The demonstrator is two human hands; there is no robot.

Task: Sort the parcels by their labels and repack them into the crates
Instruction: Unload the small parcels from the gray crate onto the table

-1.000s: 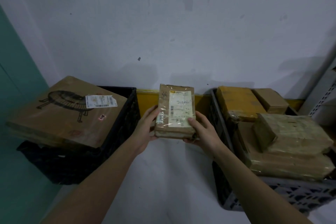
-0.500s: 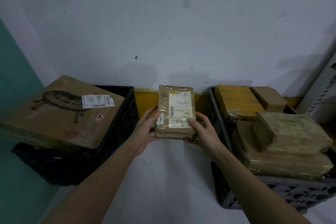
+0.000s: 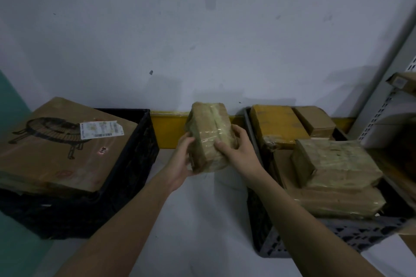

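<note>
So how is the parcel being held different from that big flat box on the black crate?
The held parcel is small and blocky, gripped in the air by both hands, left and right; the big flat box is wide and thin, lying tilted across the black crate. The box shows a white label and a printed drawing; the parcel's visible faces show only glossy tape. Both are brown cardboard.

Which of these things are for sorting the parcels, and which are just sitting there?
For the job:
- taped parcel, held by left hand and right hand
- black crate under the big labelled box
- grey crate of stacked parcels

Just there:
- metal shelf rack
- yellow strip along the wall
</note>
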